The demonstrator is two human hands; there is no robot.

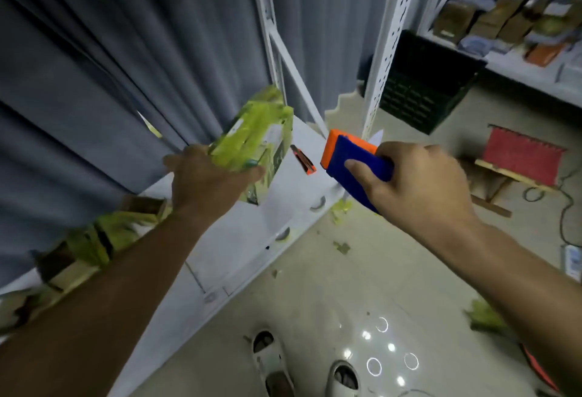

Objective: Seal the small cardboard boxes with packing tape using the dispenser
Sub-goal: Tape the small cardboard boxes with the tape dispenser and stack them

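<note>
Head view: your left hand (209, 180) grips a small box (256, 144) wrapped in yellow-green tape, fingers curled round its near end, holding it tilted over the white shelf (252, 239). Whether a corner of the box touches the shelf cannot be told; the frame is blurred there. Your right hand (419, 182) is closed round the blue-and-orange dispenser (349, 154), thumb on its side, orange end pointing toward the box but apart from it. A cutter (303, 159) lies on the shelf between the two. More taped boxes (94, 245) sit on the shelf at your left forearm.

Judgement: you appear to be between tape passes on this box, turning it to a fresh face. The next move calls for steadying the box flat, bringing the orange end onto a seam, then drawing the tape along under firm pressure.
</note>
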